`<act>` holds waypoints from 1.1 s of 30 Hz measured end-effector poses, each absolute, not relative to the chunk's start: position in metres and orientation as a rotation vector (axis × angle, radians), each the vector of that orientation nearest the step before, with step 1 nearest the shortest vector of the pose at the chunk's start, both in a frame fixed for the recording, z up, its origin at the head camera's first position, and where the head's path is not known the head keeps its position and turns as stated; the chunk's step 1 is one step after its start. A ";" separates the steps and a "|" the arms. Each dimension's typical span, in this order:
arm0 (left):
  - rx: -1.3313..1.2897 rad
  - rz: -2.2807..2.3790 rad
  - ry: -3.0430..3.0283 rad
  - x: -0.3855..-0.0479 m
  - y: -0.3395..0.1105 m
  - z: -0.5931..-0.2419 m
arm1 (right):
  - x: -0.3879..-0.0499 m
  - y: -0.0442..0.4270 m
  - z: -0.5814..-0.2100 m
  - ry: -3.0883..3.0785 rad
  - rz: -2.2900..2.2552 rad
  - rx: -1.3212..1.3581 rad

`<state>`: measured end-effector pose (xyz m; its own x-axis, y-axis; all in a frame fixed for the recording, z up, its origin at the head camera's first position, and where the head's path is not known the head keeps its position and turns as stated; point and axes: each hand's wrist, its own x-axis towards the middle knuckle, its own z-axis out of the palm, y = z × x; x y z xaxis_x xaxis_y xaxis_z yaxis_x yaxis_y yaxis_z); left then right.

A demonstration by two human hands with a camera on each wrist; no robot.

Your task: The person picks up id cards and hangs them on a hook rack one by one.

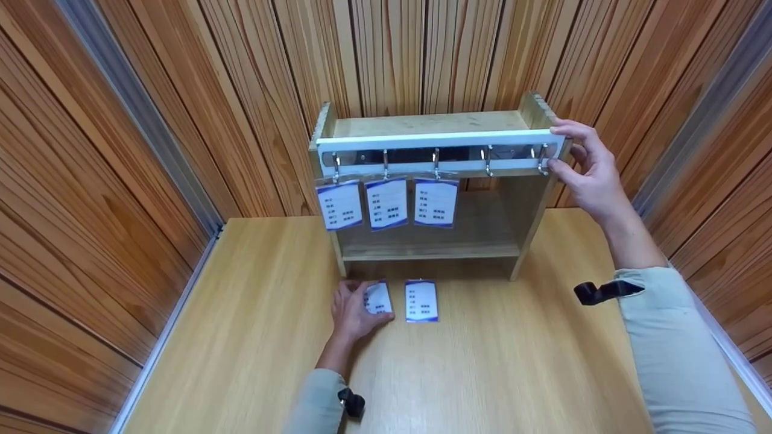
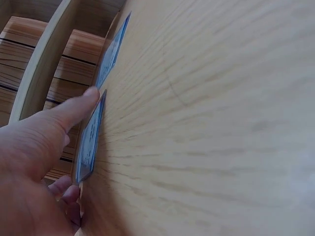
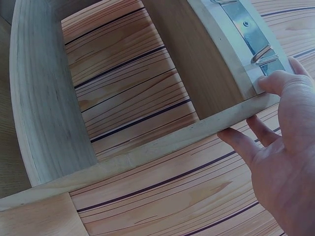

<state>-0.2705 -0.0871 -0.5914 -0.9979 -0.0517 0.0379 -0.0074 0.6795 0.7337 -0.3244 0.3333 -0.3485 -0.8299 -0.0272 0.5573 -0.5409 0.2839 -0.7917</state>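
Observation:
My left hand [image 1: 353, 310] spans a badge card [image 1: 379, 297] at the table's middle, thumb at its lower right corner and fingers at the far left side. In the left wrist view that card [image 2: 90, 142] sits between thumb and fingers, close to the wood. A second badge card [image 1: 421, 301] lies flat to its right. My right hand [image 1: 594, 172] grips the right end of the white hook rail [image 1: 416, 140], thumb on its front, other fingers behind the shelf's side panel [image 3: 162, 145]. Three badge cards [image 1: 386, 204] hang from the left hooks; the two right hooks [image 1: 489, 161] carry none.
The wooden shelf [image 1: 431, 248] stands upright at the back of the table [image 1: 482, 361], bearing the rail across its upper front. Wood-panelled walls [image 1: 253, 108] enclose the table behind and at both sides. Black straps [image 1: 603, 292] stick out from the sleeves.

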 end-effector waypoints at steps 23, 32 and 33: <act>-0.022 -1.277 -2.989 -0.270 -0.096 -0.576 | -0.323 0.333 -0.347 -2.131 1.561 0.488; -0.093 -1.320 -3.078 -0.270 -0.109 -0.572 | -0.326 0.334 -0.349 -2.108 1.580 0.508; -0.081 -1.334 -3.068 -0.271 -0.109 -0.572 | -0.326 0.333 -0.349 -2.113 1.576 0.506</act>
<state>-0.2705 -0.1093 -0.5717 -0.9779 0.1250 -0.1679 -0.0376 0.6843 0.7283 -0.3263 0.3334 -0.3486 -0.8300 -0.0222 0.5573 -0.5405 0.2788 -0.7938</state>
